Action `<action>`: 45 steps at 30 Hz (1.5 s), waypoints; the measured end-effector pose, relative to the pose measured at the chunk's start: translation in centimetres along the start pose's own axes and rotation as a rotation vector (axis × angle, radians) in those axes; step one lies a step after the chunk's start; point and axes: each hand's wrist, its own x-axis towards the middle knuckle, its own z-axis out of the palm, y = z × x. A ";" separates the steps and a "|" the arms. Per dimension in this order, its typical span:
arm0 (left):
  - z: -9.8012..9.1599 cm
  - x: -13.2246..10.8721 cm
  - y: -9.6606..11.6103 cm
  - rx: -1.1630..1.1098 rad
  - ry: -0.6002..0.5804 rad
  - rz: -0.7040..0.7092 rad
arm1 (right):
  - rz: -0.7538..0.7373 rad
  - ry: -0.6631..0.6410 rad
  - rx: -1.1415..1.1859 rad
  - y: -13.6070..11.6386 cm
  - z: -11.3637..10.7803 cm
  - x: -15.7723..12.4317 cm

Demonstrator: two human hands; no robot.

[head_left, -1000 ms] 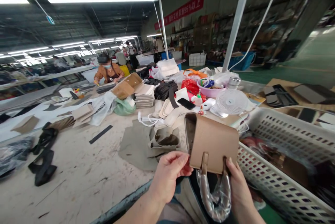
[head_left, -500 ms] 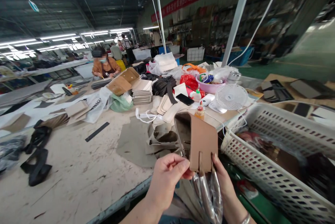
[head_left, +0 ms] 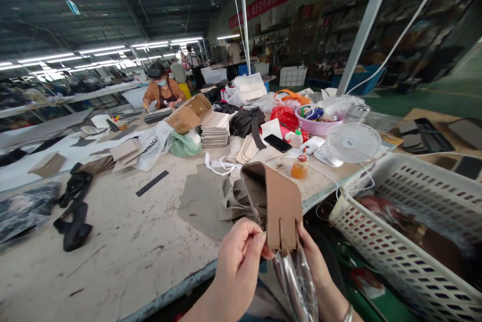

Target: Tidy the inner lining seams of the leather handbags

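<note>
A brown leather-like handbag point(head_left: 285, 201) is held upright above the table's front edge, its dark open side facing left. Straps wrapped in clear plastic point(head_left: 291, 282) hang from its lower end. My left hand point(head_left: 241, 256) is closed at the bag's lower left edge, thumb and forefinger pinched together there. Whether a thread or other small bit lies in that pinch is too small to tell. Along the right side, my right hand point(head_left: 314, 261) grips the bag, thumb on its front face and the other fingers hidden behind.
Grey-brown cut pieces point(head_left: 205, 201) lie on the worktable point(head_left: 124, 241) behind the bag. Past them are an orange glue bottle point(head_left: 299, 167), a phone point(head_left: 277, 143), a white fan point(head_left: 354, 142) and a pink basin point(head_left: 320, 126). A white plastic crate point(head_left: 399, 241) stands at right. A co-worker point(head_left: 163, 92) sits across.
The view has swung left, so the table and its things sit further right. The bag and both hands appear slightly further left, with the same grip.
</note>
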 end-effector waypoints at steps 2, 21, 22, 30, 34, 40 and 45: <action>-0.3 0.0 0.0 -0.004 0.005 -0.010 | 0.147 -0.072 0.016 0.4 0.6 -0.2; -1.4 -0.4 -2.6 -0.920 -0.126 -0.178 | 0.300 -0.190 0.008 1.9 1.4 0.4; -1.5 -0.5 -2.9 -0.941 -0.135 -0.172 | 0.300 -0.184 0.010 1.9 1.5 0.4; -2.8 -1.1 -3.7 -0.649 -0.091 0.020 | 0.197 -0.052 -0.081 1.6 2.1 1.0; -3.6 -1.7 -3.4 -0.520 -0.069 0.118 | -0.088 0.111 -0.144 1.4 0.4 1.8; -7.9 -1.5 -6.2 -0.113 0.118 0.013 | -0.073 0.144 -0.138 0.4 -2.0 2.5; -13.6 1.2 -12.6 0.625 0.247 -0.165 | -0.013 0.098 -0.142 0.2 -2.8 2.7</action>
